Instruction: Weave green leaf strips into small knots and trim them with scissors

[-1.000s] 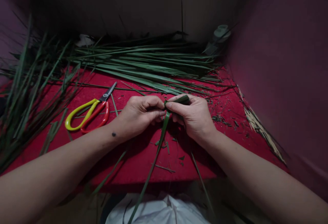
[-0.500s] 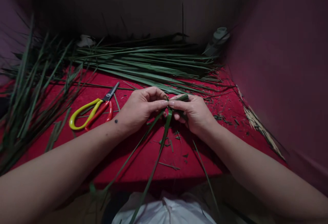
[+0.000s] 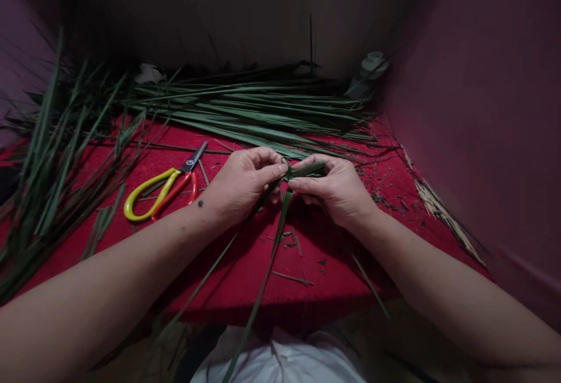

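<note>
Both hands meet over the middle of the red-covered table, pinching a small woven piece of green leaf strips (image 3: 309, 169). My left hand (image 3: 248, 181) grips its left side between thumb and forefinger. From the right, my right hand (image 3: 337, 187) holds the piece with the thumb low and a folded leaf bundle across the fingers. A long loose leaf strip (image 3: 280, 228) hangs from the piece toward my lap, and another trails down to the left. Left of my left hand lie scissors (image 3: 173, 181) with one yellow and one red handle. Some fingertips are hidden behind the piece.
A thick layer of long green leaves (image 3: 245, 105) lies along the back wall. More leaves (image 3: 52, 166) heap at the left. A pale bottle (image 3: 370, 73) leans at the back right. Thin pale sticks (image 3: 442, 210) lie along the right edge. Leaf scraps litter the red cloth (image 3: 263, 286).
My hands have drawn slightly apart at the thumbs, showing more of the woven centre and folded bundle. The hanging strips have shifted. The view has moved slightly.
</note>
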Motion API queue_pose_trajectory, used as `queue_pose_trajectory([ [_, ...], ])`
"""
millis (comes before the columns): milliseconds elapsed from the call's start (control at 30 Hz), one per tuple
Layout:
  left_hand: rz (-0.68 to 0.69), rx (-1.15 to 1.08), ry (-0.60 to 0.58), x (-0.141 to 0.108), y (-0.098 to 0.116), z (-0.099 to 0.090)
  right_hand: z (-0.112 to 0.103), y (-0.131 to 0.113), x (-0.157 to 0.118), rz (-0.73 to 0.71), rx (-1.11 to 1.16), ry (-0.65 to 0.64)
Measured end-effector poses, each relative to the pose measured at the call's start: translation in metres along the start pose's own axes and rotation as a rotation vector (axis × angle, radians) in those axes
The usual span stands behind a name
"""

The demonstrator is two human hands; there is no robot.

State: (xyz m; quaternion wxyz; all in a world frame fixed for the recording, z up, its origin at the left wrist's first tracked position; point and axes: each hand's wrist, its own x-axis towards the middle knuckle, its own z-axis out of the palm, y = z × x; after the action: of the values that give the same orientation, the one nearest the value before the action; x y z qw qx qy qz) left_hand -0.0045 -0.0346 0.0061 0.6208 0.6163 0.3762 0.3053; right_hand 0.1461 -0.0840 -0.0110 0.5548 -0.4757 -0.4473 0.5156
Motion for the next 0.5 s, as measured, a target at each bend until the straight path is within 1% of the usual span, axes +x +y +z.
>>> queue_pose_trajectory([
  [167, -0.025, -0.011, -0.043, 0.0012, -0.0038, -0.0014, -0.0009, 0.0014, 0.0008, 0.001, -0.044, 0.022],
  [267, -0.011, 0.008, -0.065, 0.0018, -0.0035, -0.0015, -0.0027, 0.0017, 0.0013, 0.012, -0.038, 0.04],
  [367, 0.069, 0.062, -0.079, 0.0028, -0.0025, -0.0012, -0.0033, 0.0015, 0.0013, 0.06, 0.015, 0.064],
  [500, 0.196, 0.112, -0.061, 0.0043, -0.005, -0.0009, -0.0017, 0.0016, 0.0008, 0.094, 0.095, 0.068],
])
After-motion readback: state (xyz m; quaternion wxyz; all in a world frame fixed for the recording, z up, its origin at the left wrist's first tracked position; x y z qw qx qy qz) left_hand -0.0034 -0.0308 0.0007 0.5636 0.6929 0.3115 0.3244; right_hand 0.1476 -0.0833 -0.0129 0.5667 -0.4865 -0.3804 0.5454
